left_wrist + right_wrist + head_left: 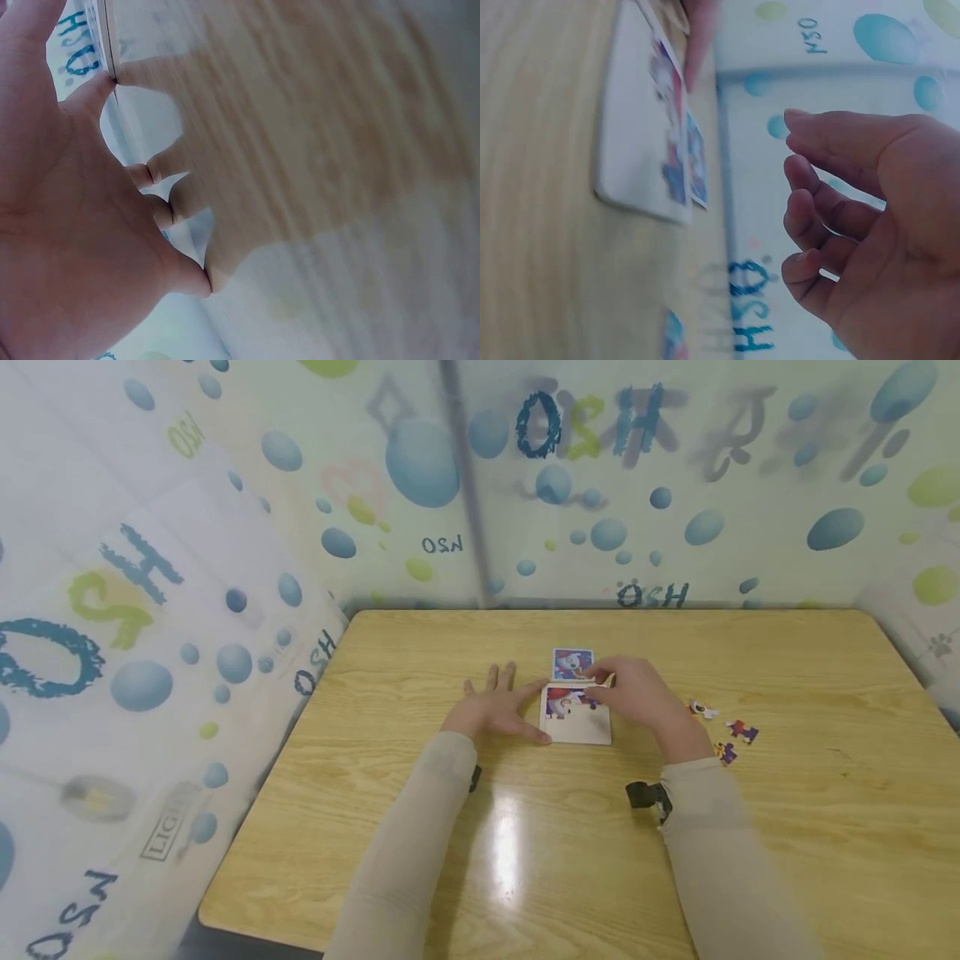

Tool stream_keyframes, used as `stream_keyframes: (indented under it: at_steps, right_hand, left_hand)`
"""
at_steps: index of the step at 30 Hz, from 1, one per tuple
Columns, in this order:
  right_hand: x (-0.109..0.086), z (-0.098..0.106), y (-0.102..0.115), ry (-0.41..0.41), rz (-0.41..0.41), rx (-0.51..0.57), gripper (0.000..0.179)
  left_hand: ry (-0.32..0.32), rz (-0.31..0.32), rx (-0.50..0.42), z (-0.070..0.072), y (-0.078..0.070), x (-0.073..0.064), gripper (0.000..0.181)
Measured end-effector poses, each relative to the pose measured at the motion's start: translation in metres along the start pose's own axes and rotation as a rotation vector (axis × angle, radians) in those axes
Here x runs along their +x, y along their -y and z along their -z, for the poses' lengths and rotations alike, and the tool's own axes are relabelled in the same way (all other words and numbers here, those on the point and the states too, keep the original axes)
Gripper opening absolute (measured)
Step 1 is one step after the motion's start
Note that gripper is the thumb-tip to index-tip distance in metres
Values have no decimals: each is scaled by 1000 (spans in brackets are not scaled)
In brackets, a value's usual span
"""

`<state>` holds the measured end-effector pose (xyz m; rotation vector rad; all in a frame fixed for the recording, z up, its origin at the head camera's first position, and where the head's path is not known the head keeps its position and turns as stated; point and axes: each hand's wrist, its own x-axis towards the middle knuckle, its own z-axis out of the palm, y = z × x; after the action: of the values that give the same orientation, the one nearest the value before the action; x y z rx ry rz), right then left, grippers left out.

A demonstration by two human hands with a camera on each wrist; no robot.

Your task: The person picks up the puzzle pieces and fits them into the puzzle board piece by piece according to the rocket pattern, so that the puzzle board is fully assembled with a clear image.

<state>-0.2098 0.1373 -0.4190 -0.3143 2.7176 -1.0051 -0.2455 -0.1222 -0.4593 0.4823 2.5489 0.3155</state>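
A white puzzle board (577, 732) lies on the table, with fitted pieces across its far part and a bare white near part. My left hand (495, 708) is spread flat at its left side, with thumb and index finger touching the edge. Over the board's far right corner hovers my right hand (639, 695). In the right wrist view its fingers (810, 217) are loosely bent, and I see nothing between them. A small picture card (572, 662) lies just beyond the board.
Three loose puzzle pieces lie right of the board: one mostly white (702, 710), one red and purple (742, 731), one purple and yellow (725, 752). The wooden table (360, 693) meets patterned walls (510, 527) at the back and left.
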Motion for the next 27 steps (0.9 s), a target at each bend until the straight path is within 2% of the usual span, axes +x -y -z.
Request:
stream_keyframes:
  at_steps: [4,9,15,20,27]
  right_hand:
    - [-10,28,-7,12,-2,-12,44]
    - [-19,61,-26,13,9,-62,47]
    - [-27,87,-51,-18,29,-142,46]
    - [-35,99,-77,0,38,-156,46]
    - [-44,97,-119,39,23,-146,50]
  left_hand:
    - [-14,-10,2,0,1,0,114]
    - [-19,-12,6,1,1,0,113]
    - [-13,-4,1,2,1,-2,112]
    - [-11,-9,0,3,1,-3,112]
    - [-3,-17,-2,2,-1,-3,113]
